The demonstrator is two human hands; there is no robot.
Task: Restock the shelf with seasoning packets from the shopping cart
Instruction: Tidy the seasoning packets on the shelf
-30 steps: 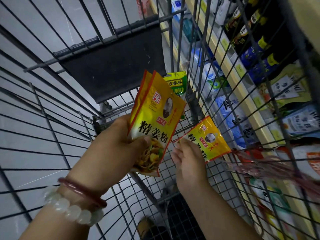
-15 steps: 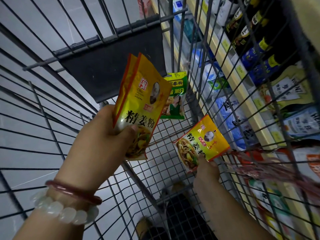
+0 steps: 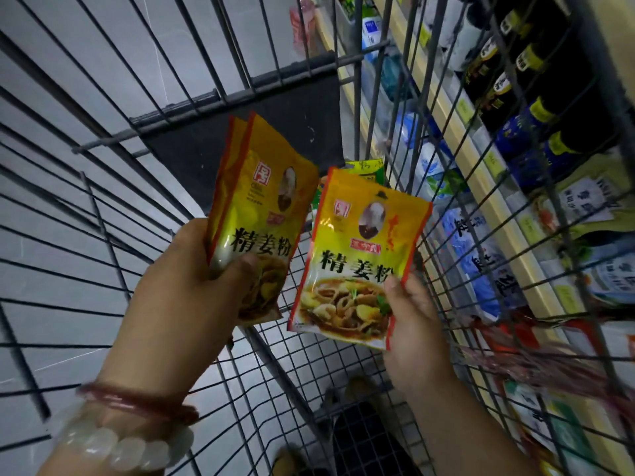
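Inside the wire shopping cart [image 3: 113, 214], my left hand [image 3: 192, 280] grips a small stack of yellow seasoning packets [image 3: 261, 201], thumb across the front. Just to the right, my right hand [image 3: 412, 321] pinches the lower right corner of a single yellow seasoning packet [image 3: 357, 259] held upright, face towards me. A green packet [image 3: 364, 168] lies behind it near the cart's far end, mostly hidden. The shelf [image 3: 498, 187] runs along the right, seen through the cart's mesh.
Dark bottles [image 3: 515, 80] stand on the upper shelf level, blue and white bags [image 3: 481, 255] below them, more packets at lower right. The cart's black child-seat flap [image 3: 275, 115] stands at the far end. Grey floor tiles show through the left wall.
My right hand lifted its packet off the cart floor and turned it upright, close beside the left hand's stack. The left hand stayed roughly where it was.
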